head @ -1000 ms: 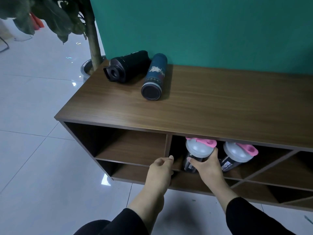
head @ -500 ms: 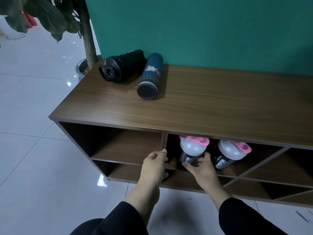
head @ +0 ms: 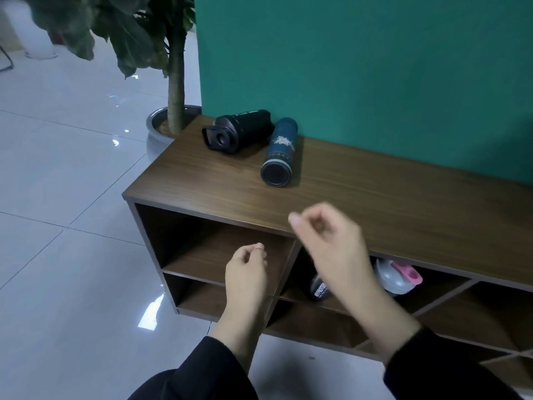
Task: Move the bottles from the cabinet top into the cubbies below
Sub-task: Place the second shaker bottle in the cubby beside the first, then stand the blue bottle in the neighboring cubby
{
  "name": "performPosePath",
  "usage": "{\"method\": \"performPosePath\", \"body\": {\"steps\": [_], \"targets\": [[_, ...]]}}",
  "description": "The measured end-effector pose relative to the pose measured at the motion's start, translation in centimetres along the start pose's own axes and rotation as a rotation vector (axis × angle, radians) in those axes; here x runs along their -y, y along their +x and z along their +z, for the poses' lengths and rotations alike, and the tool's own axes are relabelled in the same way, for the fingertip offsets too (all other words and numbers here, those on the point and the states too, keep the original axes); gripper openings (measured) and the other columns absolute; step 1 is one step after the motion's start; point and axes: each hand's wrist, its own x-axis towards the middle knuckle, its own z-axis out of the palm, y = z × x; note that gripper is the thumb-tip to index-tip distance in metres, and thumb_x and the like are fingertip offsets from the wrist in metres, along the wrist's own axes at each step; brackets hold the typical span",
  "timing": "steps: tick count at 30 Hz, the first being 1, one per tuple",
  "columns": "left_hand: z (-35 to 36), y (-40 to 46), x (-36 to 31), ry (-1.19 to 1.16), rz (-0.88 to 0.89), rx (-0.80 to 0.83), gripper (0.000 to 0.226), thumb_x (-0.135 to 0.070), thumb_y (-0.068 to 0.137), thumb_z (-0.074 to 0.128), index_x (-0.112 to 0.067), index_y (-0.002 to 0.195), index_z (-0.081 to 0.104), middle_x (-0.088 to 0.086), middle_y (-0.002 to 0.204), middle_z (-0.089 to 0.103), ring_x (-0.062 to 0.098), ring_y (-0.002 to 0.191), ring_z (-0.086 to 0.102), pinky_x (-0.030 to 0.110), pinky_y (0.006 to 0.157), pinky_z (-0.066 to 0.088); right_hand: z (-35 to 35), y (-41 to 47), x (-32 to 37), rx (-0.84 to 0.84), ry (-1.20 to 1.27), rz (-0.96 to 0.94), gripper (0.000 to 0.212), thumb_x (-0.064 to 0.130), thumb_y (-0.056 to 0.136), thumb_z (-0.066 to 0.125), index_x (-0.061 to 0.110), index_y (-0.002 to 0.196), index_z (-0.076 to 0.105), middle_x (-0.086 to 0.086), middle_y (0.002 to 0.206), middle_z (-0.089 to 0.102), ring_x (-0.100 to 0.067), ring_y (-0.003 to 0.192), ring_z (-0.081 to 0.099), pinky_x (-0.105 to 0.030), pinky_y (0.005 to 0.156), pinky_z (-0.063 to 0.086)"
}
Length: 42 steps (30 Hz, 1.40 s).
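Two bottles lie on their sides at the back left of the wooden cabinet top (head: pixel 403 215): a black bottle (head: pixel 240 130) and a dark blue patterned bottle (head: pixel 279 153). In the middle cubby lie two shaker bottles; one with a grey lid and pink cap (head: pixel 399 277) shows at the right, the other shaker bottle (head: pixel 319 287) is mostly hidden behind my right wrist. My right hand (head: pixel 328 243) hovers at the cabinet's front edge, fingers loosely curled, holding nothing. My left hand (head: pixel 246 272) hangs in front of the empty left cubby (head: pixel 219 255), fingers loose and empty.
A potted plant (head: pixel 176 90) in a metal pot stands on the floor just left of the cabinet's back corner. A green wall (head: pixel 375 67) rises behind the cabinet. Diagonal cubbies (head: pixel 461 313) lie to the right. White tiled floor (head: pixel 66 255) spreads to the left.
My right hand let go of the shaker bottle in the middle cubby and rose to the cabinet's front edge. My left hand pulled back from the divider. The camera shifted left.
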Motion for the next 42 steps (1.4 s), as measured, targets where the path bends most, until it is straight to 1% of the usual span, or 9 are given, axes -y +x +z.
{"method": "performPosePath", "body": {"steps": [2, 6, 12, 18, 20, 23, 30, 33, 42], "targets": [[-0.6, 0.1, -0.1, -0.023, -0.005, -0.015, 0.015, -0.024, 0.098, 0.056, -0.023, 0.094, 0.071, -0.001, 0.091, 0.074, 0.015, 0.084, 0.067, 0.043, 0.089, 0.057, 1.4, 4.4, 1.1, -0.145, -0.020, 0.013, 0.024, 0.045, 0.084, 0.070, 0.025, 0.096, 0.066, 0.005, 0.093, 0.068, -0.012, 0.085, 0.065, -0.030, 0.078, 0.052], [-1.2, 0.2, 0.0, -0.038, -0.002, -0.028, 0.017, -0.028, 0.099, 0.057, -0.021, 0.098, 0.072, -0.002, 0.084, 0.071, 0.012, 0.074, 0.062, 0.042, 0.086, 0.058, 4.6, 11.9, 0.9, -0.127, -0.012, 0.302, 0.085, 0.060, 0.078, 0.070, 0.016, 0.144, 0.040, -0.002, 0.129, 0.055, -0.018, 0.108, 0.058, -0.032, 0.085, 0.046], [-1.4, 0.8, 0.1, -0.037, -0.016, -0.034, 0.018, -0.033, 0.097, 0.058, -0.024, 0.098, 0.073, -0.004, 0.094, 0.076, 0.014, 0.093, 0.070, 0.047, 0.097, 0.057, 8.4, 16.5, -0.6, -0.101, -0.055, 0.572, 0.087, 0.057, 0.065, 0.077, 0.015, 0.130, 0.038, -0.011, 0.127, 0.057, -0.035, 0.112, 0.059, -0.049, 0.095, 0.052], [-1.2, 1.0, 0.5, -0.009, -0.015, -0.037, 0.020, -0.035, 0.095, 0.057, -0.025, 0.099, 0.074, -0.005, 0.092, 0.077, 0.013, 0.088, 0.071, 0.050, 0.095, 0.058, 8.0, 15.8, -1.3, -0.257, 0.116, 0.568, 0.048, 0.038, 0.079, 0.067, 0.014, 0.117, 0.050, -0.010, 0.111, 0.065, -0.028, 0.090, 0.064, -0.037, 0.074, 0.053], [-1.2, 0.8, 0.4, -0.019, -0.007, -0.045, 0.019, -0.033, 0.097, 0.057, -0.024, 0.099, 0.074, -0.003, 0.088, 0.076, 0.014, 0.081, 0.069, 0.049, 0.093, 0.059, 7.4, 13.9, -1.4, -0.289, 0.219, 0.506, 0.056, 0.036, 0.078, 0.067, 0.013, 0.127, 0.050, -0.010, 0.116, 0.065, -0.023, 0.091, 0.065, -0.034, 0.072, 0.052], [-1.4, -0.3, -0.6, -0.013, 0.081, -0.034, 0.023, -0.034, 0.100, 0.055, -0.022, 0.094, 0.073, -0.002, 0.082, 0.072, 0.016, 0.074, 0.062, 0.038, 0.079, 0.056, 6.0, 9.3, -1.0, -0.295, 0.273, 0.325, 0.085, 0.045, 0.074, 0.067, 0.021, 0.150, 0.035, -0.004, 0.131, 0.060, -0.017, 0.108, 0.065, -0.039, 0.095, 0.055], [-3.8, -3.9, -5.3, 0.064, 0.381, 0.135, 0.029, -0.055, 0.089, 0.064, -0.037, 0.111, 0.068, -0.016, 0.103, 0.077, 0.001, 0.102, 0.071, 0.024, 0.086, 0.058, 5.0, -5.2, -1.9, -0.042, 0.429, 0.024, 0.090, 0.017, 0.080, 0.074, 0.033, 0.155, 0.027, 0.003, 0.154, 0.044, -0.017, 0.140, 0.047, -0.046, 0.112, 0.043], [-4.8, -5.6, -5.4, 0.141, 0.393, 0.206, 0.030, -0.034, 0.083, 0.078, -0.033, 0.109, 0.063, -0.018, 0.091, 0.076, -0.008, 0.083, 0.071, 0.008, 0.065, 0.053, 6.1, -8.9, -4.3, 0.069, 0.207, -0.070, 0.096, 0.013, 0.074, 0.079, 0.035, 0.153, 0.030, 0.010, 0.150, 0.045, -0.020, 0.139, 0.046, -0.044, 0.109, 0.045], [-8.8, -2.1, -3.0, 0.597, 0.232, 0.488, 0.039, -0.016, 0.076, 0.085, -0.019, 0.111, 0.067, 0.002, 0.103, 0.080, 0.018, 0.096, 0.076, 0.043, 0.085, 0.063, 6.1, -9.7, -7.6, 0.417, 0.030, 0.112, 0.094, 0.028, 0.076, 0.074, 0.049, 0.151, 0.021, 0.030, 0.146, 0.036, 0.003, 0.139, 0.037, -0.030, 0.111, 0.041]]}}
